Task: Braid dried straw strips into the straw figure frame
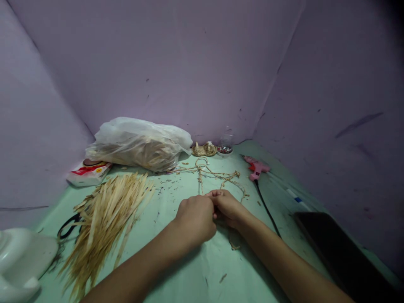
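- Pale green table (192, 277), under the pink plastic glue gun (257, 167)
- Cloudy white plastic bag (139, 141), left of the gun
- Bare left hand (196, 216): curled grip; cannot tell what it holds
- Bare right hand (227, 207): narrow grip pinching thin, twisted tan cord (200, 169) sprawled left of the gun

The glue gun (258, 167) and dried strips (109, 210) show a craft workspace.

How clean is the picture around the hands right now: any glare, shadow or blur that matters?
Head view: dim light, with a soft shadow beside the left forearm; head view: mild highlights on the glossy white object; head view: the black slab shows little detail; head view: upper right corner darkened; head view: hands hide fingertip detail.
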The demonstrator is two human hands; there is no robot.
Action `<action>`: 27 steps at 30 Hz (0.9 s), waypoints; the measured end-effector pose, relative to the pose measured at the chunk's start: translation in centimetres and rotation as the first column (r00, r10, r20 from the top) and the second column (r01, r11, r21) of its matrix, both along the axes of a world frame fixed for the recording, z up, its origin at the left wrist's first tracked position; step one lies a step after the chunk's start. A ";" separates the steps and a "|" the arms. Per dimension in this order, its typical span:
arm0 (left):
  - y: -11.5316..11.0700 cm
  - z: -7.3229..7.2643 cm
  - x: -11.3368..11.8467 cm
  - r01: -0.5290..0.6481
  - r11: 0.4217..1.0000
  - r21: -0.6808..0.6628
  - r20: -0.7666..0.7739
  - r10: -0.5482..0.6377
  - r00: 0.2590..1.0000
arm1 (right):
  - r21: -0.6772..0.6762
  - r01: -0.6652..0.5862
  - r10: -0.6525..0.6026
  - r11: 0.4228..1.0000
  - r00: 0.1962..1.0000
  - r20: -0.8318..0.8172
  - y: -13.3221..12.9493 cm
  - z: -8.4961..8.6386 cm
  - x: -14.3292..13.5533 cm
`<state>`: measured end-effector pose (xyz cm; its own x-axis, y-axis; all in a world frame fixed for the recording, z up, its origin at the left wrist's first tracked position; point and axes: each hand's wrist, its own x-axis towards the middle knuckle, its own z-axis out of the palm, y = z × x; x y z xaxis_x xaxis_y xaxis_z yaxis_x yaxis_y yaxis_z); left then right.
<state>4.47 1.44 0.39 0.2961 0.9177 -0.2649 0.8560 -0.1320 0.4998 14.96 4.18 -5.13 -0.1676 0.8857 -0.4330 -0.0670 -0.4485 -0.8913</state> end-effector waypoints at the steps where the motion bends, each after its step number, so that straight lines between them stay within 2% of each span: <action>1: 0.2 0.1 -0.2 0.029 0.999 0.013 -0.043 -0.029 0.999 | 0.008 0.002 -0.002 1.000 1.000 0.006 0.0 0.0 0.0; 3: 1.3 0.3 -1.2 0.036 0.999 0.028 -0.072 -0.034 0.997 | 0.027 0.002 -0.003 1.000 1.000 0.025 0.0 0.0 0.0; 5: 2.8 0.3 -2.3 -0.085 0.996 0.021 0.051 0.084 0.995 | 0.047 -0.007 0.004 0.999 0.999 0.051 0.0 0.0 0.0; 6: 3.4 0.2 -2.7 -0.167 0.986 -0.031 0.150 0.169 0.974 | 0.053 -0.015 0.011 0.998 0.998 0.058 0.0 0.0 0.1; 8: 4.4 -0.3 -3.1 -0.281 0.932 -0.230 0.325 0.346 0.880 | 0.063 -0.026 0.022 0.998 0.999 0.050 0.0 0.0 0.1; 9: 4.7 -0.7 -3.0 -0.277 0.895 -0.349 0.385 0.407 0.829 | 0.067 -0.026 0.024 0.997 0.999 0.035 0.1 0.0 0.2; 11: 4.7 -1.5 -2.6 -0.171 0.826 -0.537 0.461 0.457 0.761 | 0.072 -0.025 0.024 0.997 1.000 0.006 0.1 -0.1 0.2; 13: 4.5 -2.2 -2.1 -0.052 0.779 -0.625 0.506 0.455 0.732 | 0.075 -0.025 0.026 0.997 1.000 -0.005 0.2 -0.2 0.1; 17: 4.5 -2.8 -2.0 0.020 0.751 -0.660 0.525 0.441 0.728 | 0.099 -0.056 0.056 0.994 0.998 0.011 0.2 -0.3 0.2; 21: 4.8 -2.9 -2.3 0.012 0.768 -0.640 0.506 0.410 0.759 | 0.118 -0.092 0.085 0.989 0.994 0.064 0.3 -0.3 0.5; 25: 4.7 -2.8 -2.2 -0.091 0.820 -0.564 0.431 0.387 0.815 | 0.171 -0.186 0.163 0.968 0.977 0.136 0.6 -0.5 1.1; 27: 4.5 -2.8 -2.0 -0.157 0.838 -0.523 0.348 0.378 0.858 | 0.197 -0.241 0.193 0.950 0.953 0.234 0.6 -0.6 1.3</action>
